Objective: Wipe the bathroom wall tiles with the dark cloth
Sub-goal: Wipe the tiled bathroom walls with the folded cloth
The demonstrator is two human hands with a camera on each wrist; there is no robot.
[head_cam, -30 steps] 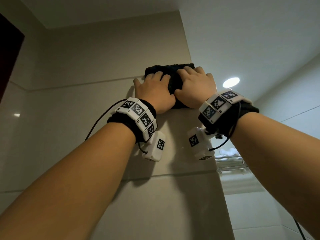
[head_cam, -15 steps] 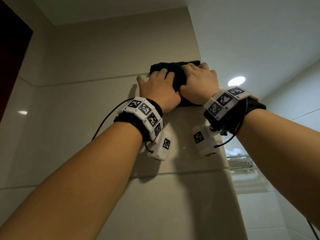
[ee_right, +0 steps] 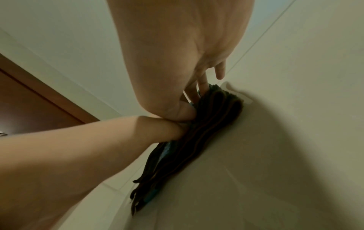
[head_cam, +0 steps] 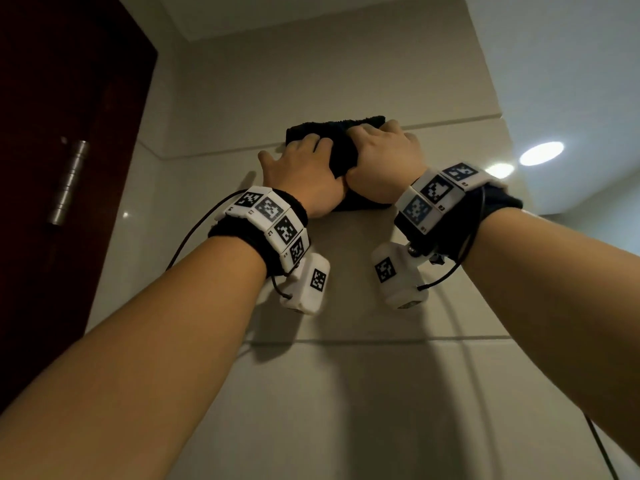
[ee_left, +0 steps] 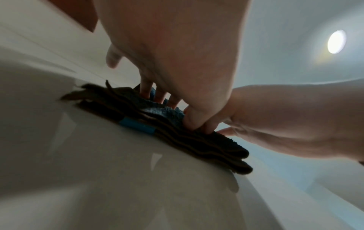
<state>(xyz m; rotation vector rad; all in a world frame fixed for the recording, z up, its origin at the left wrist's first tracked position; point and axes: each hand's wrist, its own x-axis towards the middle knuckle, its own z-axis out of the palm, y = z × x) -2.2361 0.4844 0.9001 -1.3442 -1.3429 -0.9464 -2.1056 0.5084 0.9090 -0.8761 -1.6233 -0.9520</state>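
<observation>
A folded dark cloth (head_cam: pixel 322 128) lies flat against the beige wall tiles (head_cam: pixel 346 393), high up and across a grout line. My left hand (head_cam: pixel 304 174) presses on its left half with the fingers stretched over it. My right hand (head_cam: pixel 384 157) presses on its right half, and the two hands touch at the thumbs. The left wrist view shows the cloth (ee_left: pixel 177 140) in stacked folds with a blue tag, under my left hand (ee_left: pixel 177 54) and right hand (ee_left: pixel 285 116). In the right wrist view my right hand (ee_right: pixel 177 54) and left hand (ee_right: pixel 98 140) bear down on the cloth (ee_right: pixel 197 140).
A dark brown door (head_cam: pixel 52 237) with a metal hinge (head_cam: pixel 67 183) stands at the left. The tiled wall ends in an outer corner (head_cam: pixel 502 237) at the right. A round ceiling light (head_cam: pixel 541 153) glows beyond it. Cables hang from both wristbands.
Both hands have slid the cloth to the left along the wall, away from the outer corner. The view has turned left and the door now shows more.
</observation>
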